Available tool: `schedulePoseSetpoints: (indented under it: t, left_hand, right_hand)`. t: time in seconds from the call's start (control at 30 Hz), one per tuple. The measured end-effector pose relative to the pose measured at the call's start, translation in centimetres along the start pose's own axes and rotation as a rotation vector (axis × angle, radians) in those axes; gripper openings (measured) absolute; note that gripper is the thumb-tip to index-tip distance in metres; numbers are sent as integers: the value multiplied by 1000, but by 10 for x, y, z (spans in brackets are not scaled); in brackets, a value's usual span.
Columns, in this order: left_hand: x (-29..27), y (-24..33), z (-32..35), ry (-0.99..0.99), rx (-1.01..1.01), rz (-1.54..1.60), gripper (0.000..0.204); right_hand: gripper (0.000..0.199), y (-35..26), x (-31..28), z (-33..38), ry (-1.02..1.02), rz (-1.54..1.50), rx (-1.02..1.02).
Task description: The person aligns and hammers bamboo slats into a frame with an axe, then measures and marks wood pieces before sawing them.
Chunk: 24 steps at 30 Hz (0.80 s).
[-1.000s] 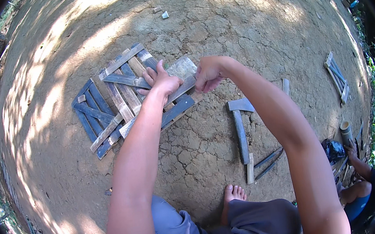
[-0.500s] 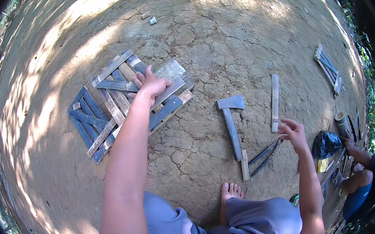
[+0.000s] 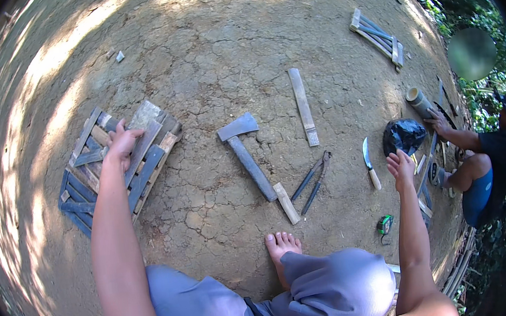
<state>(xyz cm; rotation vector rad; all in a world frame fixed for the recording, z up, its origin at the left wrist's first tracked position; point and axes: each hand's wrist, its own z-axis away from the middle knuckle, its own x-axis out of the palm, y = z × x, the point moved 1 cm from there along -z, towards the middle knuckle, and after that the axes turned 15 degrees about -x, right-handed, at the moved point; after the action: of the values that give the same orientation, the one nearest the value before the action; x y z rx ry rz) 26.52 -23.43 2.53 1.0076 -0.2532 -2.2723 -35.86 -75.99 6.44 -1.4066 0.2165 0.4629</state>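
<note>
On the slatted wooden panel [image 3: 83, 157] at the left rests my left hand [image 3: 121, 146], fingers spread over a loose slat [image 3: 142, 146]. A rough grey board [image 3: 146, 115] lies just beyond that hand. My right hand [image 3: 402, 170] reaches out at the right, its fingers extended and loosely bent at the lower edge of a black plastic bag [image 3: 403, 136]. Whether the fingertips touch the bag I cannot tell. A knife with a wooden handle [image 3: 374, 179] lies left of this hand, and a green tape measure [image 3: 385, 225] lies nearer to me.
An axe [image 3: 247, 158], a short wood piece [image 3: 286, 204], pincers [image 3: 314, 182] and a long slat [image 3: 303, 106] lie on cracked earth between my hands. A small slatted frame [image 3: 379, 40] lies far right. Another person [image 3: 481, 158] crouches at the right, one hand at a bamboo tube [image 3: 420, 102].
The view has swung to the right, bringing the knife and tape measure into sight. My right hand has moved from beside the long slat to the black bag. My left hand stays on the panel.
</note>
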Motion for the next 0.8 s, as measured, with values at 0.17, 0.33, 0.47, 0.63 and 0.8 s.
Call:
schedulePoseSetpoints:
  t: [0.17,0.33,0.47,0.63,0.8]
  left_hand:
    - [-10,3,15,73,-25,-81,93]
    - [17,10,-4,17,43,-67,90]
    - [2,-18,-39,-59,75,76,83]
    - [8,-5,-23,-158,54,144,84]
    - [8,-2,-19,-167,67,190,80]
  right_hand:
    - [59,17,83,74,-547,1111,-339]
    - [73,67,75,81,-683,1360,-644]
    - [69,26,100,70,-860,1410,-562]
    - [52,19,105,71,-842,1409,-493]
    - [49,21,102,69,-816,1365,-462]
